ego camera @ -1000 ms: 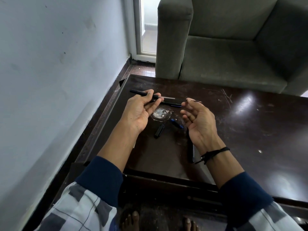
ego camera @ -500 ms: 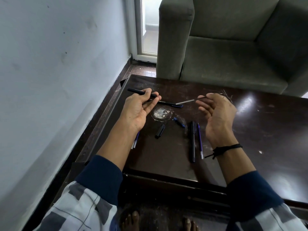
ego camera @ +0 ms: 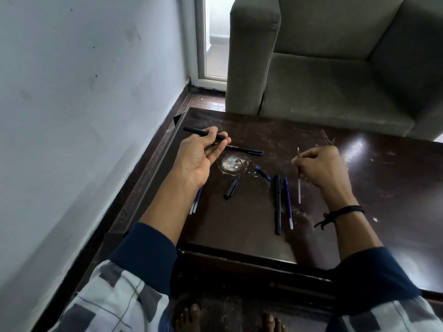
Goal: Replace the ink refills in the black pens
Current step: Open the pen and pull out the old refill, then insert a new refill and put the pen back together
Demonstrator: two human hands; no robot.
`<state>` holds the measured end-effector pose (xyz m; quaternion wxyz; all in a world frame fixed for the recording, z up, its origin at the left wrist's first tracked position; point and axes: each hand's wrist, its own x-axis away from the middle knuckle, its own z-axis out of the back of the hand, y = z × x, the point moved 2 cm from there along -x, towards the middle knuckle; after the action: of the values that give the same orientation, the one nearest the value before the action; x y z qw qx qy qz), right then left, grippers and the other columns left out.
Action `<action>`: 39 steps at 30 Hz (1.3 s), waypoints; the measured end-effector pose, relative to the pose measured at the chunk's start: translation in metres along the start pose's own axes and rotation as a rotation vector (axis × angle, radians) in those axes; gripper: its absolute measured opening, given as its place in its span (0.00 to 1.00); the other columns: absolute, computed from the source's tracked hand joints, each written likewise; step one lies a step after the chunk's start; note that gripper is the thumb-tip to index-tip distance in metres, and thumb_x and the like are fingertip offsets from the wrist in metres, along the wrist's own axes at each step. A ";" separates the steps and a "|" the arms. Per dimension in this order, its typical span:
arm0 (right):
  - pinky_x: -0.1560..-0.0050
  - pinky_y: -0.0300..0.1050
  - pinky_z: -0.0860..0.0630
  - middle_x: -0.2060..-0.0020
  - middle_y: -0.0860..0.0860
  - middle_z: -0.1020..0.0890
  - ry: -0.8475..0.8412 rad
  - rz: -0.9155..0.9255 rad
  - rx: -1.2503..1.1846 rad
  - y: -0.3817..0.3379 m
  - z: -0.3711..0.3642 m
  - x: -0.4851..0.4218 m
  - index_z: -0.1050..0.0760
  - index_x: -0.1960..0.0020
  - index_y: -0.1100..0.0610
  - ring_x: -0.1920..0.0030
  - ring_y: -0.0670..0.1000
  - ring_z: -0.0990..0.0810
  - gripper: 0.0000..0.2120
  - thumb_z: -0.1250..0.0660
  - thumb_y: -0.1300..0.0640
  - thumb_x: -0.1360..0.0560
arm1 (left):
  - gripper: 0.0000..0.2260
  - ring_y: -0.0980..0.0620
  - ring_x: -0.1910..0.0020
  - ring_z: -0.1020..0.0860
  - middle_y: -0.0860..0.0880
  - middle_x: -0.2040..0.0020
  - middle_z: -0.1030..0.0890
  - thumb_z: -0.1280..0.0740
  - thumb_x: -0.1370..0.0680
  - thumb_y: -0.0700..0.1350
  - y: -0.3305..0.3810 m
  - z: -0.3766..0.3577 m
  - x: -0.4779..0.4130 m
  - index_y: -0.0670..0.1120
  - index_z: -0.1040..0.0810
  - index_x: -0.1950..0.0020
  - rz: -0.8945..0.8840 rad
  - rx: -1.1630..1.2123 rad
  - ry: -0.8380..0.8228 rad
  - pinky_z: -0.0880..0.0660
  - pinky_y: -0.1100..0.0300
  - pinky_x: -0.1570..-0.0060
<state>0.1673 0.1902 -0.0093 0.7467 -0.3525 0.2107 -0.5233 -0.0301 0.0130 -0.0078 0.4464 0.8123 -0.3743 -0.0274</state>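
Broadly, a pale wall (ego camera: 84, 104) fills the left side and a grey armchair (ego camera: 335, 87) stands behind a dark, scratched table (ego camera: 383, 192), whose near edge lies just in front of the person's bare feet. Both forearms reach over the table in dark blue cuffs.

The left hand (ego camera: 199, 155) is palm up above the far left part of the table. Its fingers and thumb are curled round a black pen barrel (ego camera: 242, 149), which lies roughly level and sticks out of the hand on both sides. The right hand (ego camera: 322, 167), with a black wristband (ego camera: 346, 210) at the wrist, is well apart from it. Its fingers are bunched and pinch a thin pale refill (ego camera: 299, 188), tip pointing away from the person.

Between the hands, a whole black pen (ego camera: 278, 207) lies on the table with a blue refill (ego camera: 288, 204) just beside it on the right. Two more refills (ego camera: 194, 204) show from under the left forearm. A black cap (ego camera: 230, 189) lies near a whitish stain (ego camera: 231, 164), and a small blue piece (ego camera: 262, 173) rests close to the top of the whole black pen
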 end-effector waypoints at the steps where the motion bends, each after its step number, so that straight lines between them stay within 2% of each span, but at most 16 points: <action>1: 0.51 0.57 0.15 0.66 0.50 0.14 -0.006 -0.011 0.039 0.001 0.000 -0.001 0.16 0.60 0.50 0.57 0.57 0.13 0.04 0.25 0.50 0.30 | 0.02 0.44 0.52 0.14 0.40 0.55 0.15 0.31 0.20 0.36 0.000 0.000 0.000 0.38 0.21 0.48 -0.001 -0.004 -0.001 0.17 0.58 0.51; 9: 0.49 0.52 0.17 0.58 0.54 0.14 -0.115 -0.077 0.360 0.004 0.000 -0.001 0.17 0.56 0.52 0.54 0.59 0.15 0.05 0.28 0.53 0.31 | 0.01 0.44 0.53 0.14 0.40 0.55 0.15 0.32 0.20 0.36 0.002 -0.002 0.003 0.39 0.21 0.49 -0.007 -0.022 -0.001 0.18 0.57 0.46; 14: 0.48 0.52 0.18 0.61 0.53 0.14 -0.178 -0.117 0.418 0.002 -0.002 0.002 0.18 0.52 0.54 0.55 0.57 0.15 0.08 0.25 0.53 0.29 | 0.00 0.45 0.54 0.14 0.40 0.56 0.15 0.32 0.20 0.36 0.003 -0.001 0.002 0.39 0.21 0.50 -0.009 -0.019 -0.002 0.17 0.58 0.49; 19: 0.49 0.50 0.17 0.73 0.49 0.15 -0.234 -0.137 0.426 -0.001 0.000 0.003 0.17 0.54 0.55 0.65 0.50 0.14 0.08 0.22 0.52 0.28 | 0.01 0.44 0.53 0.14 0.40 0.56 0.15 0.32 0.20 0.36 0.005 0.001 0.001 0.39 0.21 0.50 -0.016 -0.013 0.004 0.17 0.60 0.53; 22: 0.50 0.52 0.17 0.72 0.48 0.15 -0.250 -0.132 0.447 0.000 0.000 0.004 0.16 0.55 0.56 0.64 0.50 0.14 0.10 0.22 0.50 0.29 | 0.01 0.44 0.53 0.14 0.40 0.56 0.15 0.32 0.20 0.36 0.006 0.003 0.000 0.39 0.21 0.50 -0.022 -0.008 0.007 0.17 0.60 0.52; 24: 0.49 0.54 0.17 0.67 0.51 0.14 -0.207 -0.109 0.448 0.001 0.000 0.004 0.17 0.55 0.54 0.60 0.54 0.14 0.09 0.22 0.50 0.30 | 0.01 0.44 0.53 0.14 0.40 0.56 0.15 0.32 0.20 0.36 0.009 0.005 -0.002 0.39 0.21 0.50 -0.029 0.004 0.010 0.17 0.60 0.53; 27: 0.53 0.49 0.18 0.61 0.52 0.15 -0.104 0.042 0.420 -0.006 0.001 0.008 0.17 0.57 0.52 0.59 0.54 0.17 0.03 0.25 0.53 0.28 | 0.01 0.44 0.52 0.14 0.40 0.56 0.15 0.32 0.19 0.36 0.012 0.008 -0.003 0.39 0.21 0.49 -0.041 0.020 0.020 0.17 0.60 0.53; 30: 0.58 0.42 0.25 0.59 0.49 0.15 -0.121 0.265 0.348 -0.026 -0.014 0.026 0.16 0.55 0.50 0.60 0.50 0.19 0.03 0.27 0.52 0.24 | 0.01 0.44 0.52 0.14 0.40 0.55 0.16 0.33 0.19 0.36 0.014 0.008 -0.003 0.39 0.22 0.48 -0.047 0.029 0.021 0.17 0.59 0.50; 34: 0.47 0.50 0.20 0.50 0.48 0.14 -0.285 0.590 0.355 -0.050 -0.055 0.057 0.15 0.47 0.47 0.48 0.53 0.16 0.06 0.30 0.50 0.23 | 0.01 0.45 0.55 0.14 0.40 0.56 0.16 0.33 0.19 0.35 0.013 0.007 -0.004 0.39 0.22 0.48 -0.047 0.026 0.022 0.17 0.60 0.52; 37: 0.42 0.50 0.23 0.45 0.48 0.17 -0.423 0.836 0.392 -0.059 -0.081 0.082 0.17 0.39 0.48 0.42 0.53 0.20 0.11 0.32 0.53 0.20 | 0.01 0.45 0.56 0.14 0.41 0.57 0.16 0.33 0.19 0.35 0.012 0.007 -0.006 0.39 0.22 0.48 -0.051 0.019 0.019 0.17 0.61 0.54; 39: 0.43 0.47 0.26 0.45 0.48 0.18 -0.460 0.925 0.411 -0.059 -0.092 0.092 0.19 0.35 0.47 0.42 0.53 0.21 0.14 0.33 0.54 0.20 | 0.01 0.46 0.57 0.14 0.41 0.58 0.16 0.33 0.19 0.36 0.011 0.007 -0.006 0.39 0.23 0.48 -0.053 0.018 0.016 0.18 0.62 0.55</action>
<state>0.1011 0.0646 -0.0212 0.9787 -0.1757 0.0688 -0.0808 -0.0438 0.0081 -0.0053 0.4411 0.8262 -0.3491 -0.0292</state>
